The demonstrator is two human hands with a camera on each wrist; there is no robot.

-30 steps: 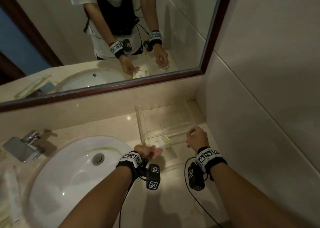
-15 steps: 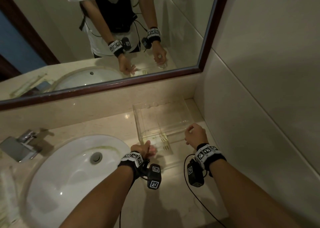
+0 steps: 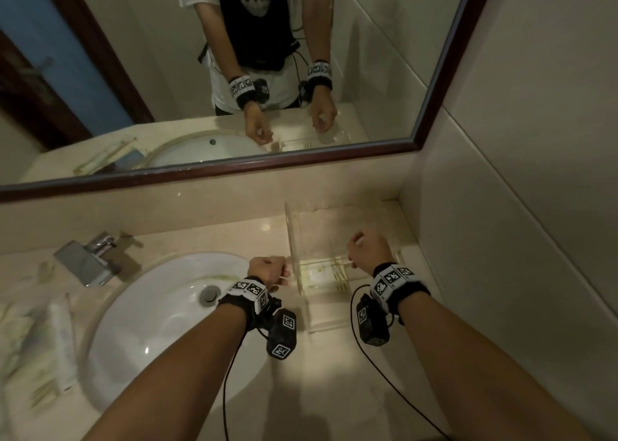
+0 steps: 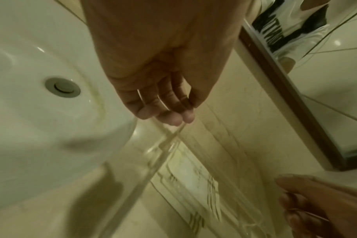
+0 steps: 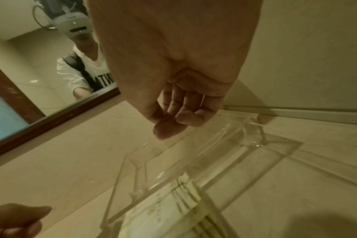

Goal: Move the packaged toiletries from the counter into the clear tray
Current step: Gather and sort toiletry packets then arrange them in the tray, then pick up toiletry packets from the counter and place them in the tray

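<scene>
The clear tray [image 3: 341,240] is hard to read, its walls nearly vanishing against the beige counter [image 3: 334,390]; only pale edges and glints give away its boxy shape at centre frame. Lying flat inside, at the near end, is one packaged toiletry [image 3: 322,273], a pale flat packet with dark stripes, blurred through the plastic. More pale packets [image 3: 36,350] sit at the far left edge of the head view, smeared and partly cut off. The left hand [image 3: 267,268] hangs at the tray's left wall, fingers loosely curled, nothing in them that the wrist view shows. The right hand [image 3: 366,250] hovers over the tray's right side, fingers also loosely curled and empty in its wrist view. The tray's far half shows bare floor. The glossy white sink [image 3: 160,323] curves away at lower left, the tiled wall [image 3: 518,240] pressing close on the right
</scene>
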